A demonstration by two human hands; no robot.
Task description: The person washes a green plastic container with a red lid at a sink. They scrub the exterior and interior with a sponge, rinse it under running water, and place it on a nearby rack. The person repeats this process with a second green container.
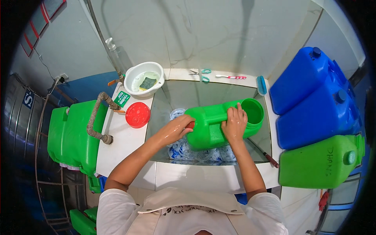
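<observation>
**Green jug on its side in the sink, both my hands on it**

Head view: the green plastic jug [213, 125] lies on its side in the sink basin [172, 98], its long axis running left to right, with the open mouth pointing right and a little far. My right hand [234, 126] rests on top near the handle, fingers closed over the jug's body. My left hand [177, 130] is at the jug's left end, the base, fingers curled about something small and red; whether they press it against the jug I cannot tell. Both hands touch the jug, so neither is nearer. Clear bottles [203, 153] lie beneath it in the basin.

On the white tiled surface [121, 145] to the left sit a red lid [138, 114] and a white bowl [144, 78] holding a sponge. Scissors [200, 73] and a toothbrush [231, 77] lie on the far ledge. Blue jerrycans [313, 98] and a green jerrycan [321, 162] stand at right, another green container [72, 135] at left.
</observation>
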